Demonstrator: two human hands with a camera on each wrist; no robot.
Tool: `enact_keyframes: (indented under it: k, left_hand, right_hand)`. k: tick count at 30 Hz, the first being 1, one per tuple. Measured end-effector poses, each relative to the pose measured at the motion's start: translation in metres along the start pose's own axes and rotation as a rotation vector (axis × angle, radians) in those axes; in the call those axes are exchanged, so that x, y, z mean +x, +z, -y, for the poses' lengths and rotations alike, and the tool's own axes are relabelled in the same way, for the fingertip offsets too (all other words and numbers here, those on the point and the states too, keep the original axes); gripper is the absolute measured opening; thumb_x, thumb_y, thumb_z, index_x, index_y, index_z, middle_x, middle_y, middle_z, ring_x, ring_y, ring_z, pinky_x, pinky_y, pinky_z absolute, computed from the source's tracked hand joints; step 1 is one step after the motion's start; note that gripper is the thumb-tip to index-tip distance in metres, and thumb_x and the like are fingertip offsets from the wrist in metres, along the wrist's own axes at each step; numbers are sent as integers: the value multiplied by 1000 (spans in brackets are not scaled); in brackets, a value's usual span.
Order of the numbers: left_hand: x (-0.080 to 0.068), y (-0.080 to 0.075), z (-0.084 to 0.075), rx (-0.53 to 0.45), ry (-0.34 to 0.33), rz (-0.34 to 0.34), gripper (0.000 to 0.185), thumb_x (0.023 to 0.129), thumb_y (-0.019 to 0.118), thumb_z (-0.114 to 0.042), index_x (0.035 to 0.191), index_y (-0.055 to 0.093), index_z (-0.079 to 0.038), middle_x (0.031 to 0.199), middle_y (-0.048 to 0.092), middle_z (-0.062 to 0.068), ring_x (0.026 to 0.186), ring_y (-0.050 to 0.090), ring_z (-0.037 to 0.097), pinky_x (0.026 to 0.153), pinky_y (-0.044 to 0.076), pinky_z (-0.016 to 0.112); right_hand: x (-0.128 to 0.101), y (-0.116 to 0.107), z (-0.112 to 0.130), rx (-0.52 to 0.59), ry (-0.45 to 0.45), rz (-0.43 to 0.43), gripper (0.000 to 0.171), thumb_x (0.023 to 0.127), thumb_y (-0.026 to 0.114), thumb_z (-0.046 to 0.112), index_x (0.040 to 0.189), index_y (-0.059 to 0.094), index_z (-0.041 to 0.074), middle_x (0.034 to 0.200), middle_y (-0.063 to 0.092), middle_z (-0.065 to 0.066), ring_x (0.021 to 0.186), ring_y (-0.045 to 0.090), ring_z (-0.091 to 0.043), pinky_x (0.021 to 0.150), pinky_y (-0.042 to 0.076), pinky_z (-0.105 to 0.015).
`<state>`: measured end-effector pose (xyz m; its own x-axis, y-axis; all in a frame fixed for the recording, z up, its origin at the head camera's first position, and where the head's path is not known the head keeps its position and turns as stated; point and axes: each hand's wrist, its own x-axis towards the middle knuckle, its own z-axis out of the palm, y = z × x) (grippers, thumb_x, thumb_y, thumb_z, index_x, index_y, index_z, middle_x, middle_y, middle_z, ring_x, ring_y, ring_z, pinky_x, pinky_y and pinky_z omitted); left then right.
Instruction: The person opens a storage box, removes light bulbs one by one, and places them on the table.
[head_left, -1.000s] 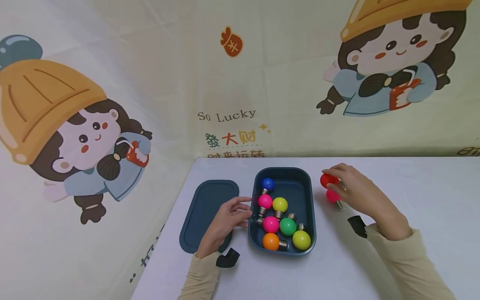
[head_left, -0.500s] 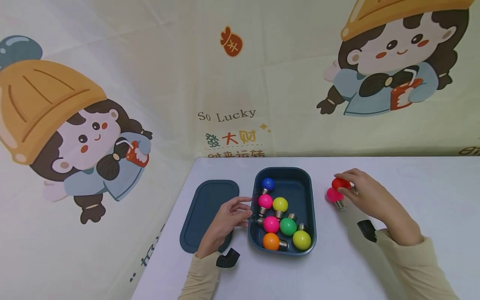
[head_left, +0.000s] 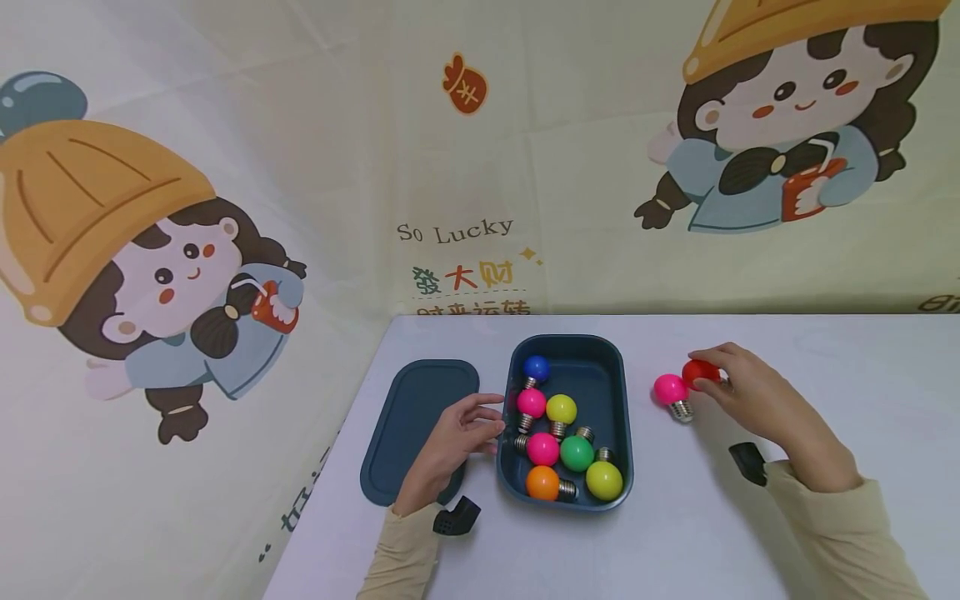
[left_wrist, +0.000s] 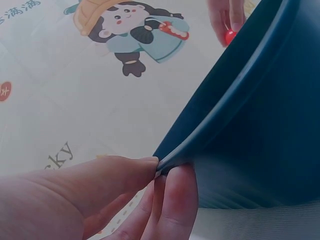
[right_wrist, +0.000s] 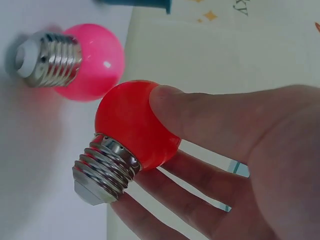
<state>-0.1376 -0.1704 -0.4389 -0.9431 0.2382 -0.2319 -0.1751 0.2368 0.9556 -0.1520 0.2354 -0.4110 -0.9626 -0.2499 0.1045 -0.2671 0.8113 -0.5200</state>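
My right hand point(head_left: 716, 377) holds a red bulb point(head_left: 697, 371) by its globe just above the white table, thumb and fingers round it point(right_wrist: 132, 122), its metal screw base bare. A pink bulb point(head_left: 670, 390) lies on the table right beside it, on its left point(right_wrist: 92, 60). My left hand point(head_left: 491, 417) pinches the left rim of a dark blue box point(head_left: 600, 354) between thumb and fingers point(left_wrist: 159, 172). The box point(left_wrist: 260, 125) holds several coloured bulbs: blue point(head_left: 536, 367), pink, yellow, green and orange.
The box's dark blue lid point(head_left: 416, 417) lies flat to the left of the box, partly under my left hand. A cartoon-printed cloth wall stands behind the table and to its left. The table's left edge runs close to the lid.
My right hand has carried the red bulb to the right and a little down, from above the pink bulb to its right side. The left hand has stayed on the box rim.
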Motion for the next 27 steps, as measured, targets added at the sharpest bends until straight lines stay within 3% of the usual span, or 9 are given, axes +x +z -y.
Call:
enact_keyframes:
  k: [11,19,27]
  left_hand:
    - [0,0,2,-1,-1,-1,43,93,71,-21,133,59,-11,110,65,11,89,68,20,77,60,32]
    - [1,-1,2,-8,-7,-3,43,93,71,-22,133,59,-11,110,66,11,88,68,20,76,60,32]
    - [1,-2,2,-8,-4,4,43,93,71,-21,133,59,-11,110,65,11,88,68,19,76,60,32]
  right_hand:
    - [-3,2,-11,-23,10,30,44,86,72,7,122,58,-13,110,58,-33,100,55,-46,83,52,-61]
    - [-2,8,-20,-13,21,89,44,89,70,11,123,57,-14,106,59,-28,95,57,-40,85,51,-59]
    - [-2,12,-24,-23,16,87,43,89,70,12,120,58,-15,104,59,-28,92,57,-38,82,52,-57]
